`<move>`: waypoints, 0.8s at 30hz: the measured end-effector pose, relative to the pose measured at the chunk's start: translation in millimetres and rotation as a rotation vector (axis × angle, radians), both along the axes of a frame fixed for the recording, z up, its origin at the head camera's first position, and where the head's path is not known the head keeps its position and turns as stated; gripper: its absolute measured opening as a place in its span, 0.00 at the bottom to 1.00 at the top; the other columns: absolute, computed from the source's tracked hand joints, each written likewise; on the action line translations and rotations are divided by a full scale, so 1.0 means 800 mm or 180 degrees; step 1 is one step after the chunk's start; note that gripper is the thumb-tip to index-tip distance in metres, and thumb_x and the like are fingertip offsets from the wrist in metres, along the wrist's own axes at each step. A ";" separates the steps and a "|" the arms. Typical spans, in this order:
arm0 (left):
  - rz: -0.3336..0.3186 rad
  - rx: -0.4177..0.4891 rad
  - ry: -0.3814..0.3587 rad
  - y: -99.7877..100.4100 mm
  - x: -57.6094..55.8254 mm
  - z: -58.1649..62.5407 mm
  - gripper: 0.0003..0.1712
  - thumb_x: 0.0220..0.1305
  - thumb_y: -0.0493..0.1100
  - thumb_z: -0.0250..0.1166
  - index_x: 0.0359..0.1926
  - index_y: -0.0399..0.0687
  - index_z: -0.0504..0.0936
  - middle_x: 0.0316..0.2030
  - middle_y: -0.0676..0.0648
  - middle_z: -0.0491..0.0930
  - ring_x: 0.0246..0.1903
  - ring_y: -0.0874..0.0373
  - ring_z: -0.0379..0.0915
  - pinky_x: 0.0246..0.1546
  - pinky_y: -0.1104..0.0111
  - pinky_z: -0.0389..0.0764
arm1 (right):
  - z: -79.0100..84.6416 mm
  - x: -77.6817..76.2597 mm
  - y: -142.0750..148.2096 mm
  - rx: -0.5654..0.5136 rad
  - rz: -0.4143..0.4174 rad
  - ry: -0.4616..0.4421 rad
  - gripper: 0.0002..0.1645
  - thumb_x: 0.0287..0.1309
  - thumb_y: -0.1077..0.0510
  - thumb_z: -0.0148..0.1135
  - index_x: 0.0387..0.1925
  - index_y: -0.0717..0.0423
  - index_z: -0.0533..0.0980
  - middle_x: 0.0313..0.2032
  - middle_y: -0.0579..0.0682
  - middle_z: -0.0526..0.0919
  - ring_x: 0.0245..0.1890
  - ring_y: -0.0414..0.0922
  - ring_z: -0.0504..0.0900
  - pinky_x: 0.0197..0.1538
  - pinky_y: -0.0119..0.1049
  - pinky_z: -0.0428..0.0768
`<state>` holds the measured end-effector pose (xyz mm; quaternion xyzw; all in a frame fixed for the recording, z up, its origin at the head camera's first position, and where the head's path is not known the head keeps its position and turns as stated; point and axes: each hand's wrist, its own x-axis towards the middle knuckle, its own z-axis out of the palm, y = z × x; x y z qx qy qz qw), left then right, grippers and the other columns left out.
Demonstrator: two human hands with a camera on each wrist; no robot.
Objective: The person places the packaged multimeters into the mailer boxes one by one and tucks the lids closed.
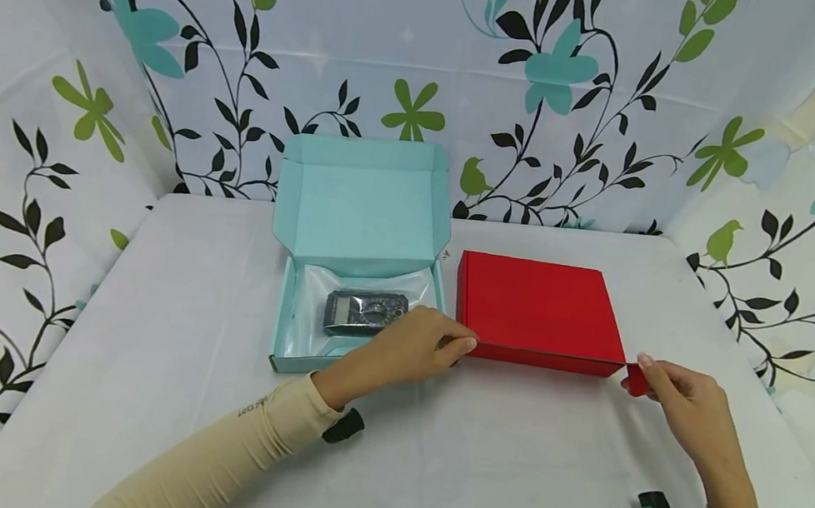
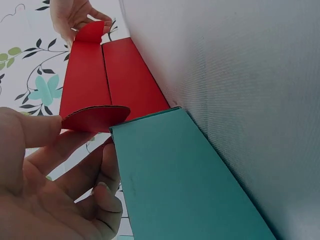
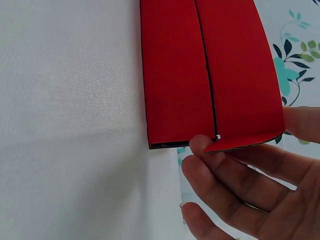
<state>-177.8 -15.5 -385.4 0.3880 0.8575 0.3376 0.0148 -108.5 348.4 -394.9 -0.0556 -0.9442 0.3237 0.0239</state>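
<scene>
A red cardboard box [image 1: 541, 307] lies flat with its lid down, and its near edge faces me. At its near left corner my left hand [image 1: 421, 348] pinches the rounded side flap [image 2: 95, 117] of the lid between thumb and fingers. My right hand [image 1: 695, 408] grips the matching right flap [image 1: 637, 381] at the other corner, thumb on top. Both flaps stick out from the box's ends. In the right wrist view, a narrow dark gap runs between the lid's front panel [image 3: 245, 70] and the box's front wall [image 3: 177, 85]. The box's contents are hidden.
Left of the red box stands an open teal box [image 1: 363, 207], lid raised. Inside, a dark multimeter [image 1: 365, 314] lies on clear plastic wrapping [image 1: 317, 286]. My left forearm crosses its near right corner. White cloth covers the table [image 1: 504, 466]; a leaf-patterned curtain [image 1: 403, 27] hangs behind.
</scene>
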 end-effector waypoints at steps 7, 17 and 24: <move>-0.0031 -0.0145 -0.0153 -0.003 0.001 0.002 0.16 0.62 0.47 0.60 0.50 0.51 0.84 0.30 0.58 0.81 0.23 0.65 0.69 0.23 0.74 0.70 | -0.006 0.006 0.000 0.0062 0.0059 0.0068 0.30 0.66 0.41 0.47 0.53 0.61 0.76 0.41 0.59 0.81 0.41 0.55 0.75 0.35 0.43 0.74; 0.0170 -0.0553 0.0025 0.001 0.007 0.003 0.15 0.57 0.51 0.66 0.41 0.49 0.83 0.26 0.58 0.78 0.26 0.65 0.69 0.27 0.74 0.70 | -0.014 0.005 -0.001 0.0050 0.0031 0.0195 0.27 0.62 0.40 0.53 0.50 0.55 0.77 0.40 0.54 0.82 0.44 0.54 0.76 0.36 0.43 0.73; 0.0293 -0.0719 0.0223 0.004 0.013 0.004 0.09 0.56 0.51 0.65 0.31 0.52 0.85 0.15 0.63 0.71 0.26 0.63 0.67 0.24 0.73 0.68 | -0.017 0.003 -0.001 0.0020 0.0067 0.0194 0.25 0.62 0.40 0.54 0.51 0.51 0.78 0.38 0.49 0.83 0.41 0.49 0.77 0.35 0.41 0.72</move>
